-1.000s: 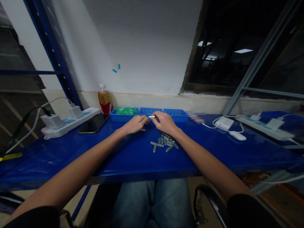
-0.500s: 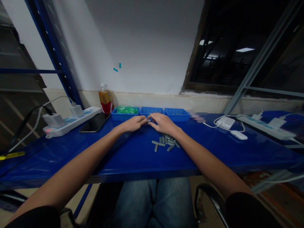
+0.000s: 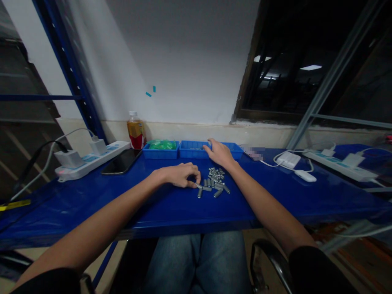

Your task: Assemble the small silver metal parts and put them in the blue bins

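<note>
Several small silver metal cylinders lie in a loose pile on the blue table, with smaller metal pieces behind them. At the pile's left edge, my left hand pinches one metal cylinder between thumb and fingertips. My right hand is over the front edge of the blue bins, its thumb and fingers apart, with nothing visible between them. Small metal parts show in the middle blue bin. The right blue bin is partly hidden behind my right hand.
A left blue bin holds green plastic. Further left are a bottle, a phone and a power strip with cables. White chargers and another power strip lie to the right.
My hands were together in front of the bins. The left has moved down to the pile and pinches a cylinder; the right has moved right and up to the bins and opened.
</note>
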The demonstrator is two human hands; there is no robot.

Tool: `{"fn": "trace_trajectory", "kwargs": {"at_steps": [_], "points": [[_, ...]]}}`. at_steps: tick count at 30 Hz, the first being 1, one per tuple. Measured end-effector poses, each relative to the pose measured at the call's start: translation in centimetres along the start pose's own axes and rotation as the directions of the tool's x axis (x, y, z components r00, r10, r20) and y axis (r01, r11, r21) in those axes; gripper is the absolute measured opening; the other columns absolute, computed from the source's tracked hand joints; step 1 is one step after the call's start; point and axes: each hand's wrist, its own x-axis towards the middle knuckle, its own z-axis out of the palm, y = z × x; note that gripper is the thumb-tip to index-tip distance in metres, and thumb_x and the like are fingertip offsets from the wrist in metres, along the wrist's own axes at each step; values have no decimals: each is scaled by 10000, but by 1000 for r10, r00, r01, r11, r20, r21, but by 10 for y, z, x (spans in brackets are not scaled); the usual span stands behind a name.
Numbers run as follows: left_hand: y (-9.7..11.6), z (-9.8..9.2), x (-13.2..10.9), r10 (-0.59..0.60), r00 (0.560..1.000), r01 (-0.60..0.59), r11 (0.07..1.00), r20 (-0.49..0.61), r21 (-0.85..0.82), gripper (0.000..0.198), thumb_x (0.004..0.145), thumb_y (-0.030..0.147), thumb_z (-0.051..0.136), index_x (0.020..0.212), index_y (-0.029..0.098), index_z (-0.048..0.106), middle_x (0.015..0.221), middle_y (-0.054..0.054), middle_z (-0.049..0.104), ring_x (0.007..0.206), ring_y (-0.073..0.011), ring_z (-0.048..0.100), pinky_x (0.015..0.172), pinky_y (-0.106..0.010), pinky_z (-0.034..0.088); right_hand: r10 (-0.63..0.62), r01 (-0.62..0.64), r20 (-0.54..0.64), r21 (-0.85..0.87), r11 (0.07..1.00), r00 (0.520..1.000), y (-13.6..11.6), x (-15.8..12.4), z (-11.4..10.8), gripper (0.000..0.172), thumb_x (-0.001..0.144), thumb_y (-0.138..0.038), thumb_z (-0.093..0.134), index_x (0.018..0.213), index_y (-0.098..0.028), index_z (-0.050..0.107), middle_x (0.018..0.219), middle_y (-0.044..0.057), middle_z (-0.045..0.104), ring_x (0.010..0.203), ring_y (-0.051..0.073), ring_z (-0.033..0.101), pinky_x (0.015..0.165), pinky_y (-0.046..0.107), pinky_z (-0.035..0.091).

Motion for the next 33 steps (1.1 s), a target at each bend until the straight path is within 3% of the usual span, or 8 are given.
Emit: {"fn": "trace_trajectory", "kwargs": {"at_steps": [5,9,12,15,19,22,29,33], "points": [[-19,-1,3,-164,959,168,986,-229,-3,309,916,356,383,857,155,610,869,-56,636,841,-183,543,801,-287,398,-279,221,184,283,933,943,-10,-20,-10,316,899,-420,493,1066,-172,597,721,11,617,660,137,548,619,243,356],[-38,-2,5,-289,884,241,955,-367,-171,399,930,384,288,767,154,569,785,-44,623,770,-176,562,775,-293,426,-429,376,147,287,881,891,-27,-27,-11,222,853,-336,576,1006,-176,592,783,15,611,705,134,529,640,241,344],[-41,1,7,-331,862,211,923,-384,-322,423,930,418,279,789,150,576,816,-49,634,803,-179,578,791,-297,436,-420,394,119,193,899,900,-31,-25,-12,146,876,-276,533,970,-184,596,835,34,640,749,150,553,667,251,347],[-29,7,8,-334,869,219,922,-366,-321,401,922,422,327,944,127,597,865,-72,640,805,-193,580,774,-317,440,-267,263,68,60,963,961,-26,-13,-11,235,933,-338,434,970,-186,609,890,69,672,811,185,596,702,272,368],[1,11,7,2,970,-3,1000,-243,-2,320,831,296,556,1132,188,570,1059,-78,611,983,-219,545,901,-335,394,33,-32,15,-73,997,999,-10,6,-5,449,934,-495,386,1158,-148,563,1024,145,676,942,250,620,770,312,407],[16,10,6,132,982,-117,986,-134,115,220,846,254,553,1061,241,595,1067,-53,594,1004,-210,521,889,-310,386,121,-115,62,-92,989,991,6,8,-5,517,909,-533,416,1225,-140,528,1030,154,676,956,266,625,776,326,422],[-1,10,9,10,983,0,999,-184,50,169,849,350,572,905,191,584,895,-45,598,863,-187,531,776,-286,389,-61,8,321,163,987,945,26,-13,-21,297,862,-397,551,1033,-173,642,772,37,669,677,155,595,611,248,396],[-17,13,11,-207,891,102,958,-405,-266,255,877,412,494,921,163,531,830,-30,580,754,-156,530,709,-282,409,-267,150,287,372,916,920,4,-19,-18,288,828,-289,590,1084,-156,599,736,10,629,664,135,561,622,248,398]]}}
